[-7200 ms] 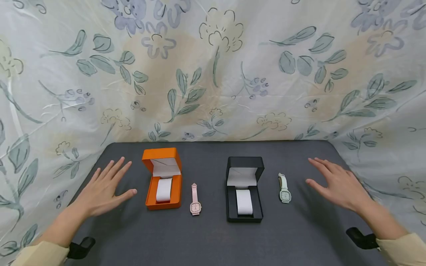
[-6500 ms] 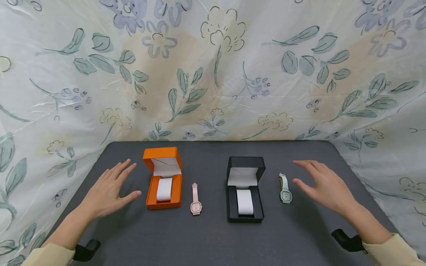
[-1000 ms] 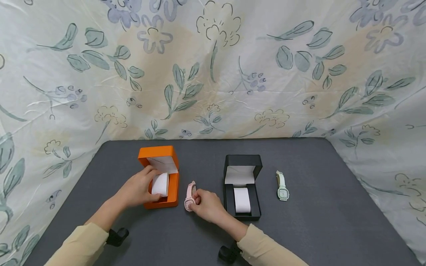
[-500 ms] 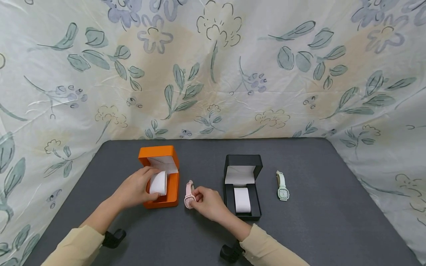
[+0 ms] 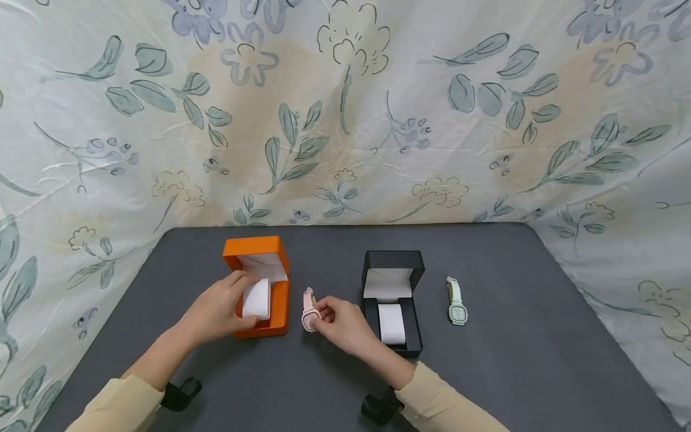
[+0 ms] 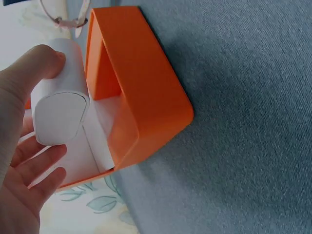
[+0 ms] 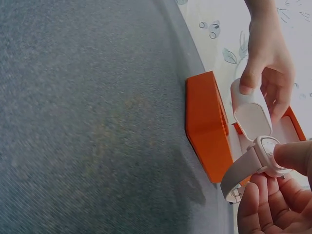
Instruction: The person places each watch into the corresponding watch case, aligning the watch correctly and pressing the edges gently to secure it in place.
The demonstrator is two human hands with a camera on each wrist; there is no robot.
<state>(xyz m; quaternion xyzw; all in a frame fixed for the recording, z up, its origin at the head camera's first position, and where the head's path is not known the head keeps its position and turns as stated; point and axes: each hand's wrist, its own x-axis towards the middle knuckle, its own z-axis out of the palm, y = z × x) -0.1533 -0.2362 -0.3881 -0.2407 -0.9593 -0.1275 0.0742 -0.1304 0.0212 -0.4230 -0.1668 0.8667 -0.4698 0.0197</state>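
My left hand [image 5: 216,307] pinches the white watch cushion [image 5: 257,299] between thumb and fingers, over the open orange watch box [image 5: 280,309]. In the left wrist view the cushion [image 6: 59,117] is out of its slot, its flat end towards the camera. My right hand [image 5: 346,329] grips a pink wristwatch [image 5: 309,303] by its case, between the two boxes. The right wrist view shows the thumb on the dial of the watch [image 7: 243,168], the strap curving away and the other fingers beneath. Part of the orange box's inside is hidden by my left hand.
An open black watch box [image 5: 417,324] with a white cushion [image 5: 391,324] inside stands just beyond my right wrist. Farther right lies a pale green wristwatch [image 5: 456,303] on the dark grey table [image 5: 518,360]. A floral cloth [image 5: 345,120] hangs behind.
Both hands, at first spread at the sides, have come inward. The left has taken the cushion out of its slot; the right has picked up the pink watch, most recently raising and turning it slightly.
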